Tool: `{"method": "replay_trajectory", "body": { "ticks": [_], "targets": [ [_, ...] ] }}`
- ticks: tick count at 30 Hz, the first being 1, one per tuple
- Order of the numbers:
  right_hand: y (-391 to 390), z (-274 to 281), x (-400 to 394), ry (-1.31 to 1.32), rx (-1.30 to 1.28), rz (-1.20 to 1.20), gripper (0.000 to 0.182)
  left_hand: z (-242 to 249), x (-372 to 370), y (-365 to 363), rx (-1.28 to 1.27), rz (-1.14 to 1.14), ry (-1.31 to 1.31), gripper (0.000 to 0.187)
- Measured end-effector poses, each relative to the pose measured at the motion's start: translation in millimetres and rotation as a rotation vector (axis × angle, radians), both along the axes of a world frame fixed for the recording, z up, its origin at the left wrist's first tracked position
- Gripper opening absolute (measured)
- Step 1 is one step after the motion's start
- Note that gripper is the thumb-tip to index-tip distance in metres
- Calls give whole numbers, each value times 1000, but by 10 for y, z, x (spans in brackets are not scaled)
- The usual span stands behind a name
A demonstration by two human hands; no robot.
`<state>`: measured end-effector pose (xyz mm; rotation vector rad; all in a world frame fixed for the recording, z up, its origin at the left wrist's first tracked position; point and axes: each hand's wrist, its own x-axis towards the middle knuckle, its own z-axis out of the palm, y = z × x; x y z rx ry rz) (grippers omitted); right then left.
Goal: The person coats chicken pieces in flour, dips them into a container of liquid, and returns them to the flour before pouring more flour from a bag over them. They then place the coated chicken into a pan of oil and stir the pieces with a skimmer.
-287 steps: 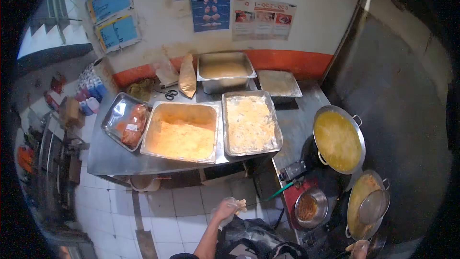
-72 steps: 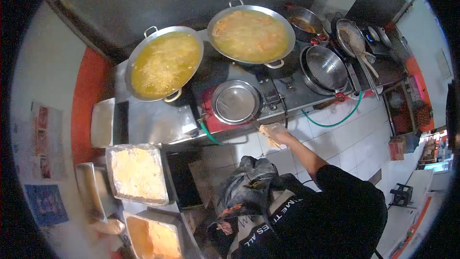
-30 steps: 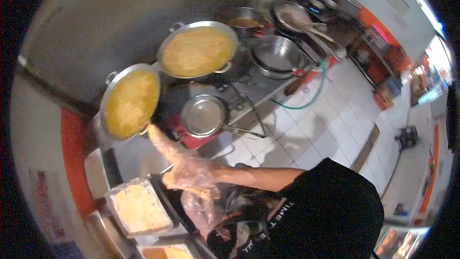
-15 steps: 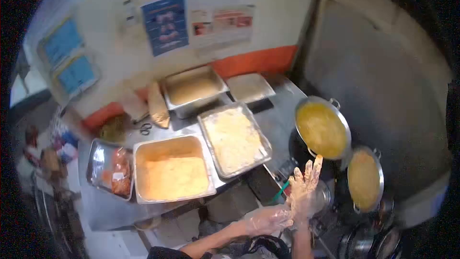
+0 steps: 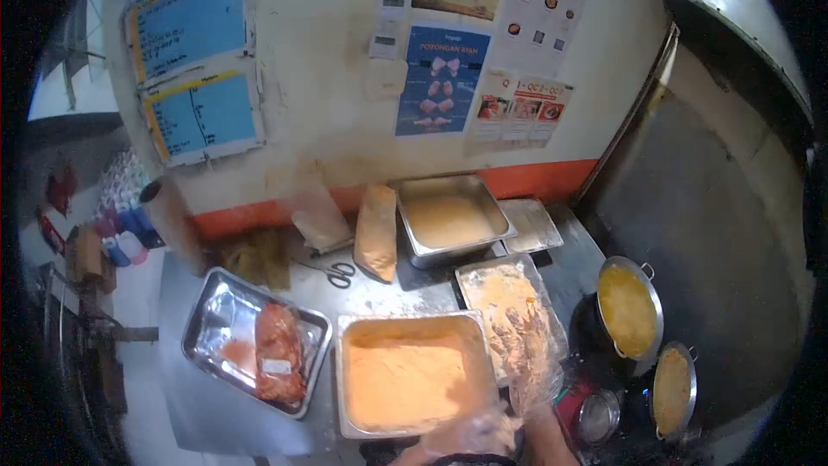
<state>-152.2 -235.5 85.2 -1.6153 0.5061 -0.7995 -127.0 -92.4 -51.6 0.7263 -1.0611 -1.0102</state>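
My right hand (image 5: pixel 530 347), in a clear glove crusted with batter or flour, is over the flour-covered tray (image 5: pixel 496 280). Its fingers point away from me, apart, with nothing held. Close to its wrist is my left hand (image 5: pixel 477 433), also in a clear glove. The left fingers are curled and blurred, closed at the right glove's cuff. Beside them lies the near right corner of a deep metal tub (image 5: pixel 405 380) of orange-tinted flour. On the left, a shiny metal tray (image 5: pixel 216 341) carries a bag of reddish raw meat (image 5: pixel 278 354).
Behind are a deep pan (image 5: pixel 457 220) of pale liquid or flour, a flat tray (image 5: pixel 530 226), a filled bag (image 5: pixel 376 233) and scissors (image 5: pixel 339 274). At right stand two pans (image 5: pixel 628 312) (image 5: pixel 671 390) of yellowish contents and a round sieve (image 5: pixel 598 416).
The view has turned left and moved nearer the table. My right hand, formerly in front of the pans, is now over the floured tray. My left hand remains at its wrist.
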Motion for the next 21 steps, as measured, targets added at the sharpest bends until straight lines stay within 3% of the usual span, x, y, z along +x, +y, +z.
{"method": "replay_trajectory", "body": {
  "ticks": [1, 2, 3, 4, 5, 6, 8, 9, 12, 14, 15, 19, 21],
  "targets": [
    [34, 34, 89, 91, -4, -21, 58, 907, 555, 136, -118, 74, 46, 21],
    [88, 73, 178, 199, -12, -38, 57, 856, 807, 325, 382, 181, 74, 19],
    [156, 104, 268, 291, -25, -40, 55, 883, 958, 328, 7, 304, 443, 51],
    [232, 128, 365, 347, -41, -23, 54, 870, 1032, 333, -44, 516, 783, 65],
    [315, 192, 531, 246, -144, 132, 48, 1207, 1201, 322, -93, 690, 771, 66],
    [399, 141, 637, 242, -137, 123, 48, 1279, 1374, 277, -86, 683, 764, 66],
    [549, -93, 803, 220, -64, 268, 41, 1254, 1645, 174, -275, 666, 695, 85],
    [599, -230, 872, 209, -29, 341, 37, 1197, 1743, 164, -215, 618, 664, 94],
    [600, -460, 1019, 191, 50, 475, 30, 1304, 1830, 75, -141, 672, 716, 95],
    [518, -495, 1066, 325, -426, 396, 24, 1135, 1936, -26, -178, 610, 744, 90],
    [536, -454, 1138, 334, -413, 394, 24, 1054, 1984, -54, -226, 558, 772, 86],
    [503, -440, 1256, 252, -925, 324, 30, 1094, 2143, -82, -209, 541, 919, 86],
    [517, -252, 1311, 219, -923, 391, 29, 1234, 2273, -79, -310, 471, 1013, 85]
  ]
}}
